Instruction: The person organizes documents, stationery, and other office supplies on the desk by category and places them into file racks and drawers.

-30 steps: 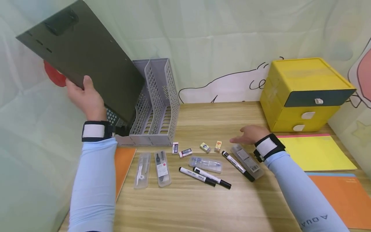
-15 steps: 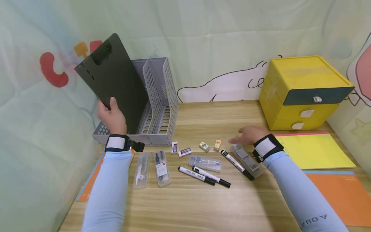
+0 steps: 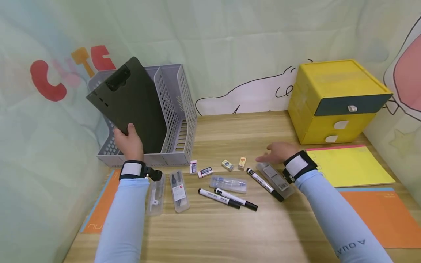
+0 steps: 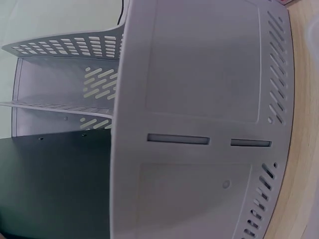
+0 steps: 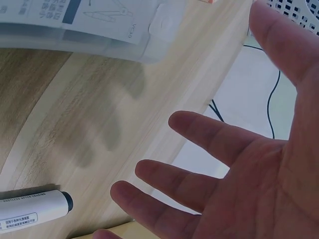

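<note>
L grip [image 3: 129, 144] holds clipbd [image 3: 139, 109] | axis tilted | clip [image 3: 118, 78] UL (foot in rack [image 3: 172, 159])

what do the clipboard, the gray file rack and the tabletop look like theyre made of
Clipboard: probably plastic with a matte finish, going by its dark, even, low-shine face; coated board is possible.
Gray file rack: likely molded plastic, smooth and satin, with slots and grid holes formed in its thin walls.
Tabletop: wood-look, streaked grain with a soft sheen; solid or laminate, I can't tell.

The clipboard [image 3: 138, 106] looks matt, the rack [image 3: 174, 158] plastic, the table [image 3: 210, 233] wood-grained.
</note>
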`<state>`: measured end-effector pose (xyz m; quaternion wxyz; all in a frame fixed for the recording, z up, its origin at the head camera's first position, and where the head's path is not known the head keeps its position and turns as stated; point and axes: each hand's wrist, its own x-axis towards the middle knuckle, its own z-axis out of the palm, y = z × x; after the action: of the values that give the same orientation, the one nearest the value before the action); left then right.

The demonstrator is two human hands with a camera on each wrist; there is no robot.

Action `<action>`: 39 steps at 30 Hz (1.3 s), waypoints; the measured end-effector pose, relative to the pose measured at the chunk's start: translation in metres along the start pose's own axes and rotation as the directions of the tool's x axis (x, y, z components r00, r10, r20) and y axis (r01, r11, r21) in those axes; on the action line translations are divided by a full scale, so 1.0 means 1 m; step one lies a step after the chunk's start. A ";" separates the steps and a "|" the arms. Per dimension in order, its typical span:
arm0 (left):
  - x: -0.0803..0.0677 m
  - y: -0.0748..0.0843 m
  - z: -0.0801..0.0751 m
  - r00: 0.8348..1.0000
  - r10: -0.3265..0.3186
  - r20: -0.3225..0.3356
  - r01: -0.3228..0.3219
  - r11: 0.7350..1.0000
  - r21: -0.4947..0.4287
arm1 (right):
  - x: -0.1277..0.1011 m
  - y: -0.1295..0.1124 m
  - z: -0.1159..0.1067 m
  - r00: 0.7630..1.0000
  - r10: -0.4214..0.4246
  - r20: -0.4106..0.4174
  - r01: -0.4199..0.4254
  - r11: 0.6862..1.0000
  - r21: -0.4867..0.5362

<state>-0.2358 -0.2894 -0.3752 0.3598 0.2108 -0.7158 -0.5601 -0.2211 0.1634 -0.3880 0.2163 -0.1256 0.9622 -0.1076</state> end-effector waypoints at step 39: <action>-0.078 0.049 0.109 0.274 -0.074 0.959 -0.719 0.646 0.255 | 0.006 0.004 0.002 0.997 0.058 -0.045 -0.059 0.998 -0.012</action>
<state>-0.2619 -0.1497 -0.3626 -0.0909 -0.1961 -0.9591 -0.1828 -0.2262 0.1654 -0.3926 0.1971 -0.0966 0.9707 -0.0975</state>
